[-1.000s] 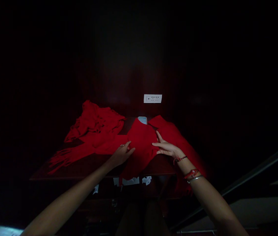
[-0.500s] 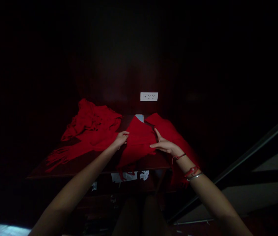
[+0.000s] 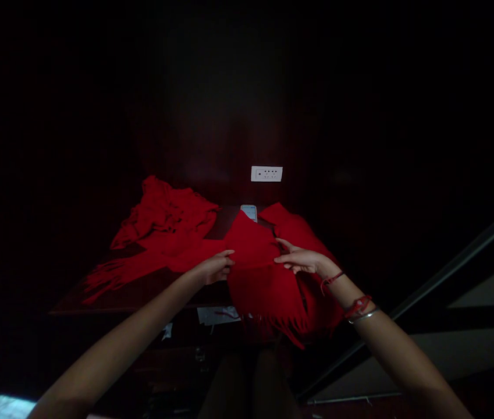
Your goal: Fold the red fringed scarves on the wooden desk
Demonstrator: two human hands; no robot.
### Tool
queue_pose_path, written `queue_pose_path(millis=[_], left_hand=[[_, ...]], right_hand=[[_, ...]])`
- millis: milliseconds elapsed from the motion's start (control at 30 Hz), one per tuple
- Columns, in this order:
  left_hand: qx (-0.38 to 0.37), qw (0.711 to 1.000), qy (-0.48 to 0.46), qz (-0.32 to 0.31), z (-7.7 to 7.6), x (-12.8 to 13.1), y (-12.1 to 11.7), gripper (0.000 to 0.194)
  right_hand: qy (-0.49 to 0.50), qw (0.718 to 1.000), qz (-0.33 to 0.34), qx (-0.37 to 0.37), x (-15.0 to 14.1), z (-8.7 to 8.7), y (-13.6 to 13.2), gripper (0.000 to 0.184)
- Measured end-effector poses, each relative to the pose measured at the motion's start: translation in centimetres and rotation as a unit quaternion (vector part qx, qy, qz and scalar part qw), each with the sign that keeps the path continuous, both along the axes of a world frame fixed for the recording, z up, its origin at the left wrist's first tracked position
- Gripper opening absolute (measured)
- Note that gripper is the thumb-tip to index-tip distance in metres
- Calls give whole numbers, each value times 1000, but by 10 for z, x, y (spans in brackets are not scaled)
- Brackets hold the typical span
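A long red fringed scarf [image 3: 255,273] lies across a dark wooden table [image 3: 142,294] in a dim room. Its left part is bunched in a heap at the back left, and its fringed end hangs over the table's front edge. My left hand [image 3: 216,267] pinches the scarf's left edge near the middle. On the right edge of the same fold, my right hand [image 3: 301,260] grips the cloth with fingers closed on it. Red threads and a metal bangle circle my right wrist.
A white wall socket [image 3: 266,173] sits on the dark panel behind the table. A phone [image 3: 249,211] lies at the table's back edge, partly hidden by the scarf. White paper scraps [image 3: 218,315] show under the table. A dark slanted rail [image 3: 425,297] runs at right.
Both hands have pulled the scarf's middle fold toward me, and its fringed end now hangs lower over the front edge. The right hand went from flat on the cloth to gripping it.
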State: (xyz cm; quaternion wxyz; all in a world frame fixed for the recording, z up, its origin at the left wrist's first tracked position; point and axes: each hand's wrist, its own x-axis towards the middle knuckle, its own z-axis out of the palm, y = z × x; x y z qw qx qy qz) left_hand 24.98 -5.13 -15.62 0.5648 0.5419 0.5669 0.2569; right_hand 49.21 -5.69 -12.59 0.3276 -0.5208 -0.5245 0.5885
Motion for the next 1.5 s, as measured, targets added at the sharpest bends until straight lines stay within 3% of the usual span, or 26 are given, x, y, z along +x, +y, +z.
queue_pose_path(millis=[67, 100, 167, 233, 333, 467, 567, 700, 833, 933, 1033, 1133, 1233, 1367, 1500], left_hand=[[84, 985, 138, -58, -11, -5, -6, 48], [149, 963, 214, -75, -15, -7, -4, 44], [263, 900, 342, -69, -16, -9, 8, 31], [301, 864, 402, -25, -11, -10, 31, 29], [266, 879, 394, 37, -6, -12, 74, 31], [218, 902, 368, 61, -17, -14, 118, 32], [207, 915, 338, 71, -24, -11, 135, 25], [254, 924, 276, 78, -11, 0, 152, 15], [327, 908, 240, 103, 5, 12, 166, 27], [335, 900, 253, 118, -3, 14, 159, 32], [367, 880, 283, 111, -27, 3, 130, 39], [463, 824, 326, -7, -53, -19, 93, 32], [462, 808, 336, -145, -67, -41, 67, 34], [414, 808, 364, -207, -66, -54, 57, 49], [356, 794, 423, -253, -55, -56, 59, 57]], right_hand=[[-104, 992, 56, -48, 6, -13, 3, 86], [-151, 984, 78, -58, 8, -18, 7, 84], [-222, 973, 68, -2, 5, -23, 19, 72], [-281, 954, 26, 99, -4, -26, 35, 60], [-348, 918, -53, 182, -23, -32, 59, 60], [-356, 911, -149, 146, -38, -47, 83, 67], [-336, 916, -167, 141, -36, -54, 97, 64], [-301, 916, -180, 193, -29, -49, 109, 58], [-285, 872, -225, 329, -28, -42, 113, 52], [-383, 848, -201, 305, -33, -45, 107, 50], [-468, 808, -145, 326, -42, -53, 90, 45], [-472, 776, -23, 418, -56, -58, 66, 39], [-485, 781, 44, 391, -75, -58, 46, 39], [-545, 772, -8, 325, -107, -51, 41, 47], [-585, 772, -11, 250, -131, -45, 46, 36]])
